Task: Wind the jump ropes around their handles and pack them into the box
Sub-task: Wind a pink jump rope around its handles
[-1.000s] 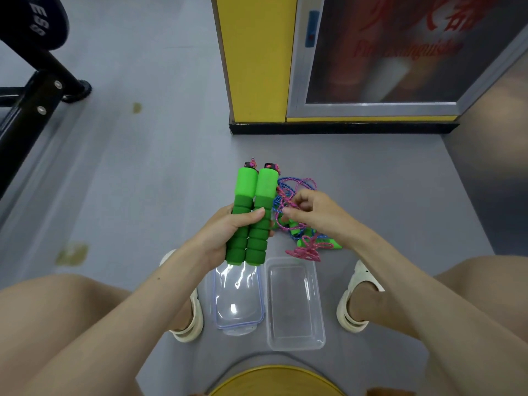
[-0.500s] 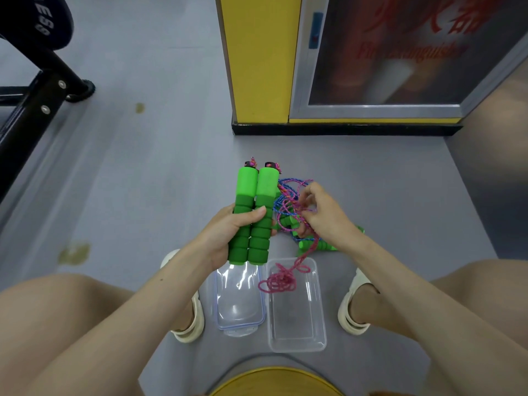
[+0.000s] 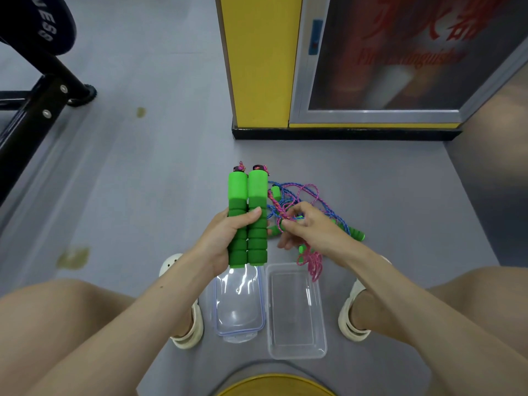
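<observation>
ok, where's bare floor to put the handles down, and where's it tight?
Free: floor left of the left hand, out to the black frame; the strip between the rope pile and the yellow cabinet; the empty box. Tight: right of the handles, where the right hand pinches rope over the pile.

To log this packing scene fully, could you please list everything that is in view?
green foam handles: two, green, upright side by side in the left hand
pink rope: one, pink, from the handle tops to the right hand
rope pile: count unclear, blue and pink cords with green handles, on the floor behind the right hand
clear box: one, transparent, floor between the feet
lid: one, clear with a blue rim, left of the box
pillar: one, yellow, ahead
cabinet: one, grey frame, right of the pillar
gym frame: one, black, upper left
round object: one, yellow, bottom edge
sandals: two, white, on the feet
left hand: grips both handles
right hand: fingers pinch the pink rope
</observation>
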Action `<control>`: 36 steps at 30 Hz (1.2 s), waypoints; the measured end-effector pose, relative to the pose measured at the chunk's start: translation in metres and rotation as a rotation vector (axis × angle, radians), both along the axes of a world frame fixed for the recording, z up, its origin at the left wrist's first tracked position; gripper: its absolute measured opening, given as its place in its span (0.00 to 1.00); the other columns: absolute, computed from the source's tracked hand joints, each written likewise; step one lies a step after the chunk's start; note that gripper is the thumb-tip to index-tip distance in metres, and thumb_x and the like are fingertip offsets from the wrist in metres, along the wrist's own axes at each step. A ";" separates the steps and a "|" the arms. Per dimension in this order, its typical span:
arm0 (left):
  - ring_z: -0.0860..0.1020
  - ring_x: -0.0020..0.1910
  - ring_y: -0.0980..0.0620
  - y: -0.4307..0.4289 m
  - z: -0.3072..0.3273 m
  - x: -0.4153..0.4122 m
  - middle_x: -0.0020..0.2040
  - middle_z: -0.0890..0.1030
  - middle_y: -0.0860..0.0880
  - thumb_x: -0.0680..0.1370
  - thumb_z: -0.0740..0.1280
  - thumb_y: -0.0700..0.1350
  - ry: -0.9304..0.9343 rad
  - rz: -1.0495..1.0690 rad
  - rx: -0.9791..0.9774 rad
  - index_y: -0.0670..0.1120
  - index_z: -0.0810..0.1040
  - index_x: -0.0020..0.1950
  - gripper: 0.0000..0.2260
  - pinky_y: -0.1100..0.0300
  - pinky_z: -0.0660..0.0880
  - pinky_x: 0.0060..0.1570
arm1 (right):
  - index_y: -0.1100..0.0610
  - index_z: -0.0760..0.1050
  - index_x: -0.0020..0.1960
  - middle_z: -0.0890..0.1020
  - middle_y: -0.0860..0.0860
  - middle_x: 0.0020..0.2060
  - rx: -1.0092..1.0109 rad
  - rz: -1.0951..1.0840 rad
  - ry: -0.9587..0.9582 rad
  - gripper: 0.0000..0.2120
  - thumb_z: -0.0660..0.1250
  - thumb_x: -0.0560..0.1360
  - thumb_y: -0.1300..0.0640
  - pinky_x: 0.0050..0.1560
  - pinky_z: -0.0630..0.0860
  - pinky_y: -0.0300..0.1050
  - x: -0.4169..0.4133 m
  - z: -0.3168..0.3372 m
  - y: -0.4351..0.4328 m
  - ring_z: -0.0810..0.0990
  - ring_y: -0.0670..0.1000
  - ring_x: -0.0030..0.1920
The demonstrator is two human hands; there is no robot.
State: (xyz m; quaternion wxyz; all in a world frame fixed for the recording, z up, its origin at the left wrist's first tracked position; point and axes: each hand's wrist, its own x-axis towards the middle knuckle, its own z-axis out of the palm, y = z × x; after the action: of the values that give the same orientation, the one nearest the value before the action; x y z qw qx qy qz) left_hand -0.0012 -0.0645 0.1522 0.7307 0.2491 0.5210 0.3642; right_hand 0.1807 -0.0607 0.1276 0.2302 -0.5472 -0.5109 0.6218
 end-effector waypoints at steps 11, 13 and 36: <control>0.79 0.40 0.48 0.001 -0.027 0.005 0.39 0.82 0.50 0.71 0.74 0.44 0.590 -0.079 0.319 0.49 0.78 0.47 0.08 0.52 0.77 0.44 | 0.53 0.76 0.44 0.75 0.51 0.28 0.079 -0.014 -0.100 0.10 0.58 0.81 0.59 0.22 0.63 0.34 -0.009 0.007 -0.002 0.65 0.41 0.20; 0.79 0.39 0.51 0.000 -0.031 0.006 0.37 0.81 0.54 0.67 0.73 0.53 0.795 -0.139 0.392 0.53 0.76 0.45 0.11 0.53 0.75 0.43 | 0.55 0.76 0.41 0.73 0.52 0.25 0.042 -0.011 -0.087 0.13 0.58 0.81 0.59 0.22 0.60 0.36 -0.010 0.007 -0.003 0.62 0.43 0.20; 0.68 0.56 0.51 -0.008 -0.020 0.050 0.54 0.67 0.49 0.71 0.71 0.55 1.048 -0.406 0.571 0.54 0.58 0.74 0.36 0.57 0.70 0.52 | 0.56 0.77 0.38 0.74 0.54 0.27 -0.002 -0.420 0.113 0.13 0.68 0.74 0.48 0.28 0.63 0.37 -0.008 0.008 0.003 0.70 0.49 0.24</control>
State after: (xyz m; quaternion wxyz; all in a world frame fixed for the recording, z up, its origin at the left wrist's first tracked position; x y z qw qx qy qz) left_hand 0.0485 -0.0722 0.1318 0.3375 0.6737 0.6343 0.1727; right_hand 0.1726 -0.0579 0.1359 0.3825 -0.6062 -0.3713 0.5903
